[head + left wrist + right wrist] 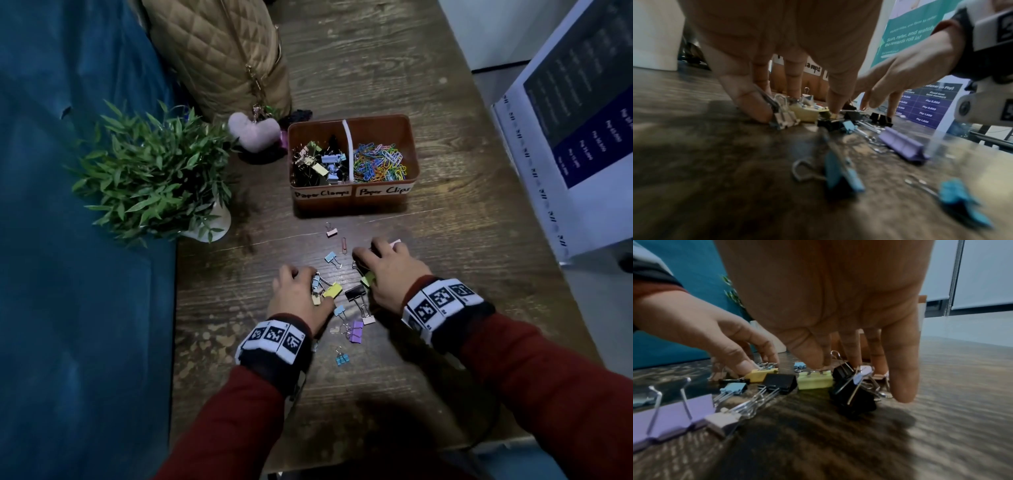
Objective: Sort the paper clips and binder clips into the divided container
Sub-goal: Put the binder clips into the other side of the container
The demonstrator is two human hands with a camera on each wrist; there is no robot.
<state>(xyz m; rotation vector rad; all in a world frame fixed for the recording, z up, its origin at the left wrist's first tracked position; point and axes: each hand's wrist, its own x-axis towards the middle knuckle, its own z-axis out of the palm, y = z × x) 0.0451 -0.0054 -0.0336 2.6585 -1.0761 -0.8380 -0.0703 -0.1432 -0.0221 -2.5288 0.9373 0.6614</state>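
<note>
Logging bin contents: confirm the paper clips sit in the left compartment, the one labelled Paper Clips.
Wrong side. The head view shows the coloured paper clips in the right compartment of the divided container, labelled Paper Clips; the left one, labelled Paper Clamps, holds binder clips.

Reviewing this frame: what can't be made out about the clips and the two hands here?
- Head view: clips under the left hand and right hand are hidden by the hands.
- Left wrist view: container label is partly blocked by fingers.
- Right wrist view: whether the fingers pinch the green binder clip or only touch it is unclear.
- Head view: the red paper clip is too small for detail.
</note>
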